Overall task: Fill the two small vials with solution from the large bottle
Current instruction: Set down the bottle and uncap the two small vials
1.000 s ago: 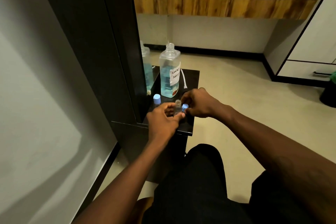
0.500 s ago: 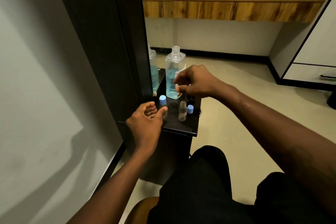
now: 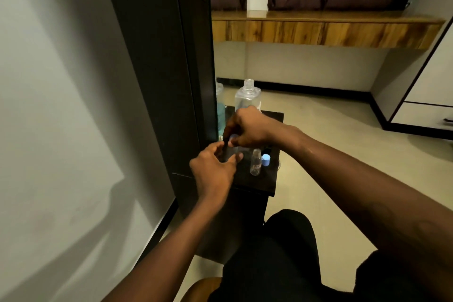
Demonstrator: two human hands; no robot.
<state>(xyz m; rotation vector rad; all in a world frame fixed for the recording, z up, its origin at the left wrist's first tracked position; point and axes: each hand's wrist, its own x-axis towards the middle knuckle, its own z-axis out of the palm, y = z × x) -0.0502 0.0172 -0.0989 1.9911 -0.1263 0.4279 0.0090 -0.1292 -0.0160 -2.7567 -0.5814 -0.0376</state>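
The large clear bottle (image 3: pixel 247 95) of blue solution stands uncapped at the back of the small black table (image 3: pixel 267 184), its lower part hidden behind my right hand (image 3: pixel 247 127). One small clear vial (image 3: pixel 255 162) stands open near the front, with its blue cap (image 3: pixel 266 160) lying beside it on the right. My left hand (image 3: pixel 213 169) grips the second small vial (image 3: pixel 231 152), which is mostly hidden by fingers. My right hand's fingertips pinch that vial's blue cap (image 3: pixel 234 136).
A tall dark cabinet (image 3: pixel 157 56) with a mirrored edge stands right against the table's left side and reflects the bottle (image 3: pixel 220 105). A wooden shelf (image 3: pixel 318 29) runs along the far wall. White drawers (image 3: pixel 424 115) stand at the right. My knees sit below the table.
My hands left the now open vial and its cap on the table. My left hand closed on the capped vial at the left, and my right hand came from the bottle to its cap.
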